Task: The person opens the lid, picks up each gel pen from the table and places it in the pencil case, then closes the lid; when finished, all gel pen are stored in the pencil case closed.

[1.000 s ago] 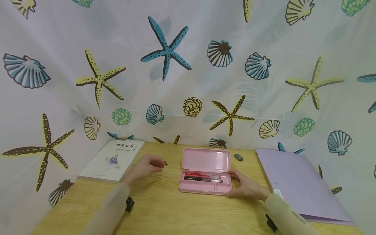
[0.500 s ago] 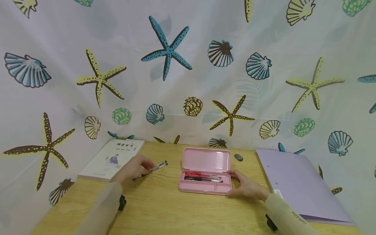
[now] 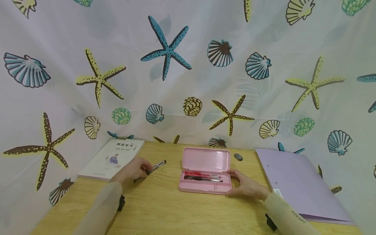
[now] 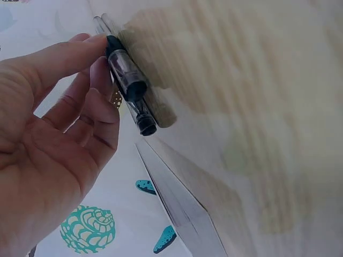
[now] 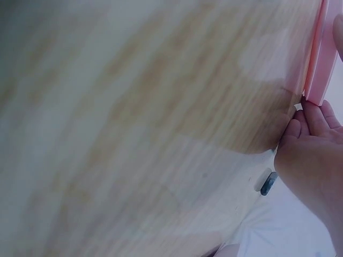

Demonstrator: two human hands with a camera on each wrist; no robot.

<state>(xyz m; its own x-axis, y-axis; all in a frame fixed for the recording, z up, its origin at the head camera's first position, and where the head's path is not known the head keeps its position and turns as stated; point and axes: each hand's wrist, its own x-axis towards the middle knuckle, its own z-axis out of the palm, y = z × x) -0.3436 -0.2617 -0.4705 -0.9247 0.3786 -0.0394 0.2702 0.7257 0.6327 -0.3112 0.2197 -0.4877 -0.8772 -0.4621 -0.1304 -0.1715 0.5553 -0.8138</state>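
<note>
Cloth (image 3: pixel 191 86) printed with shells and starfish hangs behind the wooden table (image 3: pixel 176 215). Beside the white book (image 3: pixel 114 160), the left hand (image 3: pixel 131 171) pinches two clear pens (image 3: pixel 158 165). Mid-table, the pink pencil case (image 3: pixel 195 186) lies open, its right end gripped between the right hand's (image 3: pixel 246 186) thumb and fingers. Further right lies a purple folder (image 3: pixel 299 182).

Head cam: above near edge of table (image 3: pixel 176 210), faces fwd & a bit down, farthest back; cloth (image 3: pixel 188 86) rises past far edge. L wrist cam: v. close to left hand (image 4: pixel 53 144), faces twd cloth, pic rolled so tabletop's on R; shares pens (image 4: pixel 127 75) & book (image 4: pixel 179 206) w/ head. R wrist cam: low, close to tabletop, also rolled; shares right hand (image 5: pixel 316 155), pink case (image 5: pixel 321 59) & stone (image 5: pixel 268 183) w/ head.
</note>
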